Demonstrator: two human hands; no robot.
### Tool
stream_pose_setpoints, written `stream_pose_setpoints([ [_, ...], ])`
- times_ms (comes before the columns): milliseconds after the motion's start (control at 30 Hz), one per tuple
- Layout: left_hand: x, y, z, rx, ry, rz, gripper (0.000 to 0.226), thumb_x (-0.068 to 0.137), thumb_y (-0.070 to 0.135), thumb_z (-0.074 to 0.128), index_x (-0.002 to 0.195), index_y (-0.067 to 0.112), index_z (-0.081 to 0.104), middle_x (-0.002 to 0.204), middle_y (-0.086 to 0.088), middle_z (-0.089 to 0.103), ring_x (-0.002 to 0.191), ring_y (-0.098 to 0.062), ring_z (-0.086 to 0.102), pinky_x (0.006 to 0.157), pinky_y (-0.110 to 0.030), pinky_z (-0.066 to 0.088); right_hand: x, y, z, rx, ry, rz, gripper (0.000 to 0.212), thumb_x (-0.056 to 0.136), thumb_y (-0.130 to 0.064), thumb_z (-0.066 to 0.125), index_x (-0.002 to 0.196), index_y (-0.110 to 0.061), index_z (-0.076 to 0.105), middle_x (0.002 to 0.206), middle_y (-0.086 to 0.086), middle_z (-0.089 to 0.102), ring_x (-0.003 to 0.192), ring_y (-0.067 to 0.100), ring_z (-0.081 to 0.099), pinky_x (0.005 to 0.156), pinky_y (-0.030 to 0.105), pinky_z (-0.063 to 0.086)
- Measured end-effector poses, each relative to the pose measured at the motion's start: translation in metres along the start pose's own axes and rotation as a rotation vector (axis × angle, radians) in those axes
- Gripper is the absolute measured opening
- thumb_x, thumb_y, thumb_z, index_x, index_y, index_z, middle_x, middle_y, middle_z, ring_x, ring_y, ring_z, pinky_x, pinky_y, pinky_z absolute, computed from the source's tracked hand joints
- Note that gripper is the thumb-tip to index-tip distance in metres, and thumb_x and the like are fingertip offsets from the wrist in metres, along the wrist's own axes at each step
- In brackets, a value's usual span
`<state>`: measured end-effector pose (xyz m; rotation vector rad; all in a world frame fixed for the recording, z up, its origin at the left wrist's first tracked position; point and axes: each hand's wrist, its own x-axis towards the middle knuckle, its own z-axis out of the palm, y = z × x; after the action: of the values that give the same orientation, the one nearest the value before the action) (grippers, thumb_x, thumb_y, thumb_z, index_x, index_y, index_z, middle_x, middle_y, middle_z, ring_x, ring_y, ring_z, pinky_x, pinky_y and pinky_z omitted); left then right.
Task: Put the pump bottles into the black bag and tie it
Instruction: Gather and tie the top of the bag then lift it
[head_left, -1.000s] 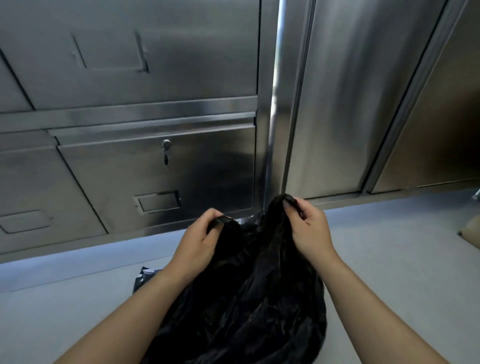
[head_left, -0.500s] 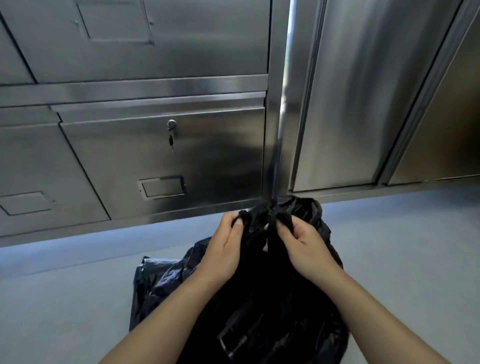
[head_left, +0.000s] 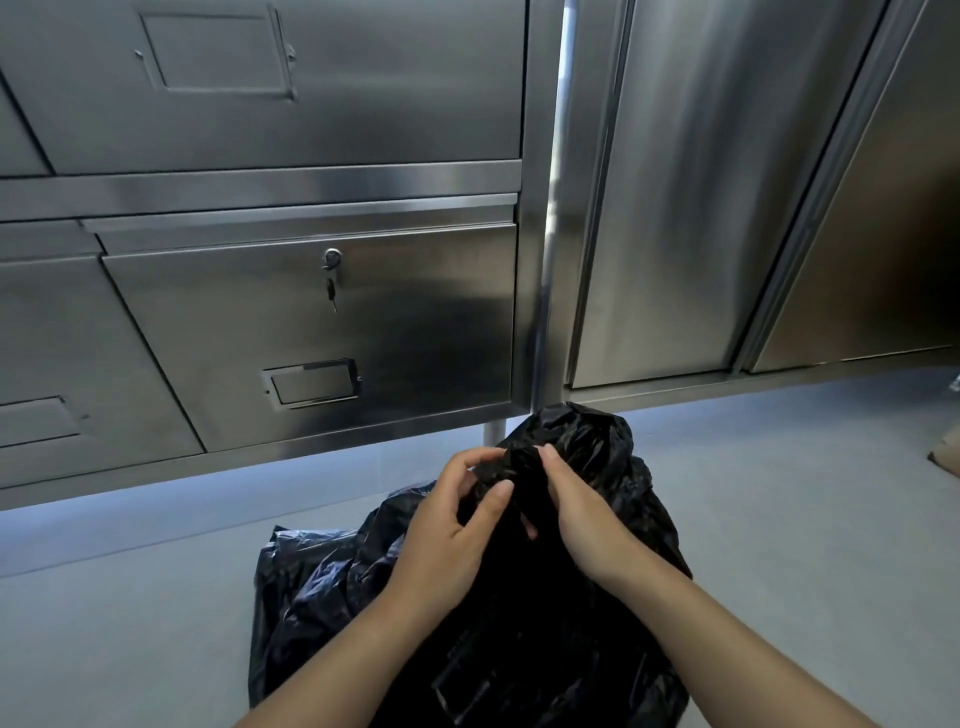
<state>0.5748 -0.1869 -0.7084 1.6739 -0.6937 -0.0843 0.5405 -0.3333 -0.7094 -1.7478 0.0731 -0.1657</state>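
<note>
steel cabinets (head_left: 311, 322) stand on grey floor (head_left: 130, 597).

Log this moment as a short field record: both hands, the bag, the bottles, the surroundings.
left hand: pinches the gathered top of the black bag
right hand: grips the same bunched top
black bag: on the floor, top gathered, no finished knot visible
pump bottles: none visible
behind: steel cabinet, key in its lock
</note>
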Motion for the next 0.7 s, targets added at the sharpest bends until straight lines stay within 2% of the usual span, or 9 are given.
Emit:
stream_pose_setpoints([
  [100, 0.000, -0.003, 0.008, -0.039, 0.054, -0.012, 0.024, 0.084, 0.041, 0.061, 0.108, 0.043, 0.060, 0.094, 0.020, 0.069, 0.092, 0.000, 0.065, 0.076, -0.009, 0.045, -0.002, 0.000, 0.000, -0.089, -0.013, -0.060, 0.032, 0.098, -0.037, 0.029, 0.099, -0.039, 0.061, 0.084, -0.021, 0.066, 0.081, -0.004, 0.059, 0.076, 0.014, 0.043],
  [167, 0.003, -0.006, 0.009, -0.042, 0.126, -0.011, 0.016, 0.086, 0.026, 0.065, 0.098, 0.037, 0.065, 0.090, 0.015, 0.071, 0.086, -0.002, 0.066, 0.073, -0.012, 0.047, -0.003, -0.002, -0.001, -0.086, 0.001, -0.063, 0.027, 0.098, -0.031, 0.036, 0.107, -0.035, 0.061, 0.097, -0.015, 0.068, 0.084, -0.002, 0.061, 0.075, 0.017, 0.046],
  [267, 0.007, -0.007, 0.004, 0.000, 0.190, -0.018, 0.010, 0.086, 0.023, 0.065, 0.087, 0.033, 0.065, 0.084, 0.012, 0.070, 0.079, -0.004, 0.065, 0.069, -0.015, 0.049, -0.004, -0.003, -0.007, -0.177, 0.013, -0.128, 0.025, 0.097, -0.033, 0.042, 0.109, -0.032, 0.064, 0.104, -0.013, 0.069, 0.095, -0.004, 0.061, 0.082, 0.017, 0.048],
  [300, 0.008, -0.007, 0.001, 0.016, 0.203, -0.016, 0.009, 0.085, 0.024, 0.065, 0.085, 0.033, 0.065, 0.083, 0.012, 0.069, 0.078, -0.005, 0.065, 0.069, -0.015, 0.050, -0.005, -0.004, -0.009, -0.204, 0.006, -0.139, 0.025, 0.097, -0.035, 0.042, 0.104, -0.031, 0.066, 0.100, -0.014, 0.069, 0.094, -0.003, 0.062, 0.081, 0.017, 0.048],
  [367, 0.011, -0.007, -0.006, 0.019, 0.234, -0.010, 0.009, 0.086, 0.024, 0.064, 0.084, 0.033, 0.064, 0.083, 0.012, 0.069, 0.078, -0.005, 0.065, 0.070, -0.018, 0.051, -0.007, -0.004, -0.011, -0.259, -0.018, -0.145, 0.028, 0.097, -0.039, 0.041, 0.084, -0.032, 0.065, 0.083, -0.015, 0.067, 0.079, -0.002, 0.061, 0.071, 0.020, 0.047],
  [467, 0.013, -0.008, -0.014, 0.009, 0.286, -0.015, 0.012, 0.088, 0.025, 0.063, 0.083, 0.036, 0.063, 0.084, 0.011, 0.069, 0.079, -0.006, 0.065, 0.072, -0.022, 0.052, -0.007, 0.001, -0.012, -0.381, -0.015, -0.156, 0.037, 0.095, -0.040, 0.045, 0.059, -0.035, 0.051, 0.065, -0.016, 0.050, 0.062, 0.000, 0.047, 0.062, 0.017, 0.037],
  [500, 0.012, -0.008, -0.016, 0.009, 0.304, -0.020, 0.014, 0.089, 0.026, 0.062, 0.082, 0.038, 0.063, 0.083, 0.013, 0.069, 0.078, -0.004, 0.065, 0.070, -0.020, 0.051, -0.007, 0.002, -0.012, -0.385, -0.003, -0.161, 0.036, 0.094, -0.040, 0.047, 0.058, -0.036, 0.051, 0.066, -0.014, 0.048, 0.063, 0.000, 0.048, 0.062, 0.016, 0.037],
  [600, 0.012, -0.005, -0.019, 0.000, 0.351, -0.012, 0.022, 0.089, 0.026, 0.061, 0.080, 0.045, 0.061, 0.078, 0.021, 0.067, 0.071, 0.005, 0.061, 0.063, -0.009, 0.046, -0.007, 0.001, -0.008, -0.322, -0.004, -0.154, 0.025, 0.092, -0.041, 0.050, 0.074, -0.028, 0.061, 0.076, -0.008, 0.058, 0.074, 0.005, 0.057, 0.072, 0.024, 0.046],
  [700, 0.016, -0.004, -0.023, -0.021, 0.371, 0.005, 0.015, 0.090, 0.026, 0.061, 0.083, 0.039, 0.061, 0.078, 0.016, 0.066, 0.072, 0.000, 0.061, 0.065, -0.010, 0.047, -0.009, -0.003, 0.000, -0.280, -0.027, -0.158, 0.022, 0.093, -0.041, 0.049, 0.075, -0.033, 0.059, 0.068, -0.018, 0.061, 0.064, -0.003, 0.054, 0.065, 0.018, 0.043],
])
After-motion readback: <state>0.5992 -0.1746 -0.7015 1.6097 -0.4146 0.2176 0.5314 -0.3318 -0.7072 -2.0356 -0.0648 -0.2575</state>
